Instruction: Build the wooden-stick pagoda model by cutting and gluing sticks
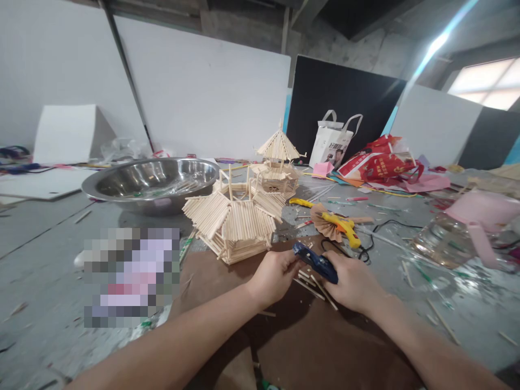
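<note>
My right hand [351, 279] is wrapped round a dark blue hand tool [314, 261], whose tip points up and left. Close to that tip, my left hand [274, 276] has its fingers pinched together; what they hold, if anything, is too small to tell. Loose wooden sticks [311, 287] lie on the brown sheet [317, 346] between and below the hands. Just beyond my left hand stands a pavilion-like model [235, 222] of thin sticks with a slatted, open-topped roof. Behind it is a second stick model [279, 149] with a pointed roof.
A steel basin [150, 184] stands at the left rear. Right of the models lie a yellow glue gun [343, 227] with a black cord and a brown paper fan [325, 222]. Farther right are a clear jug with a pink lid [483, 208], a red bag [377, 162] and a white bag [331, 143].
</note>
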`<state>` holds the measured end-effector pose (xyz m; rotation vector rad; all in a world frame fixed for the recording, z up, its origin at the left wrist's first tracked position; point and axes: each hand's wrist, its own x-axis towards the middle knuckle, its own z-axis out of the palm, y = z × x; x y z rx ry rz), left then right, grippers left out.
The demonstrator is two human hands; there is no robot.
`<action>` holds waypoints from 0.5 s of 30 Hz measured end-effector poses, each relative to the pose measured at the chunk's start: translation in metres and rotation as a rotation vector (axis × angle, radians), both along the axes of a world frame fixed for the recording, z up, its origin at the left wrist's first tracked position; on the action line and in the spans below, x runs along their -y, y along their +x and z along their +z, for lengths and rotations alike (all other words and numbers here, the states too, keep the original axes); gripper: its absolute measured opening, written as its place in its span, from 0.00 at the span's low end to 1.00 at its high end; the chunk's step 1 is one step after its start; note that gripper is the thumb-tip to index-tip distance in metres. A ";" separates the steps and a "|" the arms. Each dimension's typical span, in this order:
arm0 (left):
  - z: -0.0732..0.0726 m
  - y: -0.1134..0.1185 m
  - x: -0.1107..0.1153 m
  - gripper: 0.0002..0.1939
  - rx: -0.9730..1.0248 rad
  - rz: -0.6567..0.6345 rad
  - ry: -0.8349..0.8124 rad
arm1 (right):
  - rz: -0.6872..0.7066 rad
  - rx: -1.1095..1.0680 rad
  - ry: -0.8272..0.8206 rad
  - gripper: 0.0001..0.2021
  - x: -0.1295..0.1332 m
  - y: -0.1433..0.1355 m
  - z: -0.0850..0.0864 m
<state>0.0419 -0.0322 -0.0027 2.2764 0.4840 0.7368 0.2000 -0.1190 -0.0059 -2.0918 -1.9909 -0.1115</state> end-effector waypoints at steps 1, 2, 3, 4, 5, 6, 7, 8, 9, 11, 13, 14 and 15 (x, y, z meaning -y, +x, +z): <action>0.000 0.000 0.000 0.11 0.012 0.006 -0.002 | 0.008 -0.007 0.001 0.10 0.000 0.000 0.000; 0.000 0.000 0.000 0.11 0.022 0.007 -0.005 | 0.019 -0.020 0.003 0.12 0.000 0.001 0.001; -0.001 0.000 -0.001 0.11 0.030 0.000 -0.009 | 0.032 -0.036 0.006 0.13 -0.001 0.001 0.001; -0.001 -0.001 -0.002 0.11 0.034 -0.017 -0.013 | 0.047 -0.052 0.012 0.15 -0.001 0.002 0.001; -0.001 -0.001 -0.003 0.12 0.035 -0.040 -0.015 | 0.063 -0.068 0.020 0.16 0.000 0.003 0.001; -0.002 -0.001 -0.004 0.12 0.032 -0.067 -0.015 | 0.081 -0.083 0.027 0.18 0.000 0.003 0.001; -0.002 -0.002 -0.006 0.12 0.027 -0.092 -0.015 | 0.098 -0.097 0.033 0.19 0.000 0.004 0.000; -0.003 -0.002 -0.007 0.13 0.023 -0.113 -0.015 | 0.113 -0.109 0.035 0.19 0.000 0.005 0.000; -0.003 -0.002 -0.008 0.13 0.021 -0.126 -0.018 | 0.127 -0.120 0.035 0.20 0.000 0.006 -0.001; -0.004 -0.002 -0.009 0.13 0.021 -0.121 -0.027 | 0.149 -0.143 0.031 0.21 0.000 0.007 -0.002; -0.005 -0.002 -0.008 0.12 0.025 -0.094 -0.037 | 0.172 -0.175 0.031 0.21 0.000 0.008 -0.002; -0.005 -0.001 -0.008 0.12 0.028 -0.077 -0.038 | 0.183 -0.195 0.033 0.21 0.000 0.008 -0.002; -0.005 -0.001 -0.007 0.12 0.031 -0.062 -0.035 | 0.196 -0.215 0.034 0.21 0.000 0.008 -0.002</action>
